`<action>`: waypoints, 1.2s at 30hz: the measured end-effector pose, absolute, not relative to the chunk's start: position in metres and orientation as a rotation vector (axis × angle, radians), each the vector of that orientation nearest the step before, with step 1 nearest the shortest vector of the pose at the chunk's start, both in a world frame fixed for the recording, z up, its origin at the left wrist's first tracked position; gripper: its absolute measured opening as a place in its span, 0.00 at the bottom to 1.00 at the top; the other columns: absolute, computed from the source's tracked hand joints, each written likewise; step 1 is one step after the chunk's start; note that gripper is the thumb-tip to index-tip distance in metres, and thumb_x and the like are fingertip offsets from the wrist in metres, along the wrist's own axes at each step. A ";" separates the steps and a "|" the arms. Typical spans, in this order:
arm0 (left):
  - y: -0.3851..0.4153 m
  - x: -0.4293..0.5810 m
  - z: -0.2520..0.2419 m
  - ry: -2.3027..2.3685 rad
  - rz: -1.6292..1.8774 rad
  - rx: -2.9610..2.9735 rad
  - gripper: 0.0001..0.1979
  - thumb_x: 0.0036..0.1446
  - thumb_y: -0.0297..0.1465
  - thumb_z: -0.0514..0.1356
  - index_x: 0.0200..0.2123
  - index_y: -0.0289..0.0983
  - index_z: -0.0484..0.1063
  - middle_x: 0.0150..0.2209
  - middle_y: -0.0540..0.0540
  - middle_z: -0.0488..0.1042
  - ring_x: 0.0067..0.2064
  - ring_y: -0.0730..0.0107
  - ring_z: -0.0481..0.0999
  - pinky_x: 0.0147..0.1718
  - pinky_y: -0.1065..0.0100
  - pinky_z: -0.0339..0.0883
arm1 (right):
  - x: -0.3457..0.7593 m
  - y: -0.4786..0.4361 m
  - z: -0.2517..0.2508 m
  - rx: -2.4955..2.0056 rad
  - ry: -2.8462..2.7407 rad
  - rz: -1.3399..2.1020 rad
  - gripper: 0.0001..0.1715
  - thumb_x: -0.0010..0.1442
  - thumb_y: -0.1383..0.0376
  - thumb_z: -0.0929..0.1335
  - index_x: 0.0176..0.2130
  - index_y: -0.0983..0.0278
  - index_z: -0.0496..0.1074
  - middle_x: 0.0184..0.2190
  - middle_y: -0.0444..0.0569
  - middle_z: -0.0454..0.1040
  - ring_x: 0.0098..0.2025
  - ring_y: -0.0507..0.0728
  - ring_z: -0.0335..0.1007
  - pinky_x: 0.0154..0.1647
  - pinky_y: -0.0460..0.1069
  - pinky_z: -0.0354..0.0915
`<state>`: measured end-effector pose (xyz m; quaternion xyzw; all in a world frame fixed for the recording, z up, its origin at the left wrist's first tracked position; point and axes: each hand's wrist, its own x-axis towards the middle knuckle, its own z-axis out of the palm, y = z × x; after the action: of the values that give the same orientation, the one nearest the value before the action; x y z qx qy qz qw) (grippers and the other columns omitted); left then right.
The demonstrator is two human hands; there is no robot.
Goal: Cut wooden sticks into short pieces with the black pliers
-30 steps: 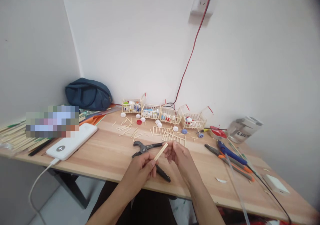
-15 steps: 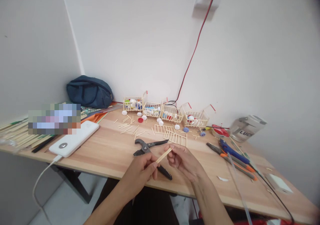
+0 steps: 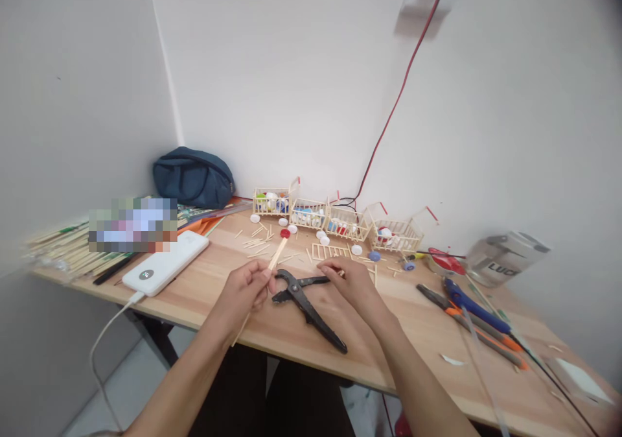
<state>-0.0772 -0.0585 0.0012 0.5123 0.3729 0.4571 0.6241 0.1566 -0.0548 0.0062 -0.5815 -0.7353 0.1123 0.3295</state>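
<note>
My left hand [image 3: 247, 286] is closed round thin bamboo sticks [image 3: 278, 253], which stick up past its fingers. A long stick end [image 3: 240, 330] also shows below that hand, toward the table edge. My right hand [image 3: 350, 284] hovers over the table with fingers loosely bent and nothing visible in them. It partly covers a ladder-like stick frame; another stick frame [image 3: 331, 251] lies just beyond. Between my hands lies a black-handled cutter [image 3: 311, 310], touched by neither hand as far as I can see. Short cut sticks [image 3: 257, 246] are scattered behind it.
Several small stick-built carts [image 3: 347, 223] holding colourful bits line the wall. Left are a blue pouch [image 3: 194, 177], a white power bank [image 3: 168, 265] and bundled sticks [image 3: 58, 246]. Right are a blue glue gun [image 3: 476, 307], orange-grey pliers [image 3: 486, 341] and a clear jar [image 3: 505, 259].
Both hands held the sticks together before; now only my left hand has them, pointing up and away. My right hand has let go and moved slightly forward. The view has shifted left.
</note>
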 end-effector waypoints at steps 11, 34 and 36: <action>-0.027 -0.091 -0.017 0.799 1.158 0.881 0.13 0.45 0.34 0.63 0.32 0.31 0.66 0.24 0.52 0.67 0.16 0.88 0.52 0.13 0.80 0.41 | 0.133 0.010 0.021 -2.086 -2.133 -0.014 0.11 0.55 0.70 0.63 0.30 0.66 0.76 0.30 0.55 0.77 0.35 0.58 0.71 0.32 0.47 0.57; -0.046 -0.073 -0.005 0.802 1.081 1.014 0.11 0.50 0.37 0.58 0.30 0.34 0.63 0.26 0.50 0.71 0.15 0.86 0.52 0.13 0.78 0.42 | 0.100 -0.018 0.023 -1.415 -1.567 1.039 0.16 0.55 0.53 0.64 0.32 0.64 0.65 0.22 0.43 0.70 0.18 0.47 0.58 0.19 0.43 0.55; -0.053 -0.065 -0.003 0.789 1.091 1.041 0.12 0.52 0.38 0.57 0.31 0.34 0.63 0.26 0.50 0.72 0.15 0.86 0.52 0.13 0.78 0.43 | 0.091 -0.032 0.020 -1.223 -1.370 1.175 0.15 0.50 0.55 0.68 0.34 0.63 0.65 0.22 0.42 0.70 0.19 0.48 0.60 0.20 0.44 0.58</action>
<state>-0.0652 -0.0533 -0.0029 0.4599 0.3486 0.4819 0.6594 0.0908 -0.0324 0.0201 -0.4973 -0.5573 0.4777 0.4625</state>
